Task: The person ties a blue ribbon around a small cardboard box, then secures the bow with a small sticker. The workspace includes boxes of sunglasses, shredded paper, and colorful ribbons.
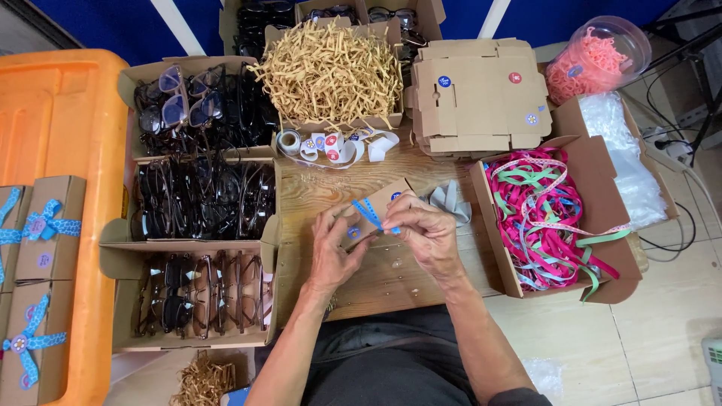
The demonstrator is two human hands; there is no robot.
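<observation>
Both hands [376, 240], small brown box [374, 207], blue ribbon [370, 213]

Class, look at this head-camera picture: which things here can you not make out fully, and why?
- Small box: its near face is hidden by the left hand and right hand.
- Blue ribbon: its ends vanish under the fingers.
- Wrapped boxes: cut off by the left edge.
- Round stickers: too small to read.
</observation>
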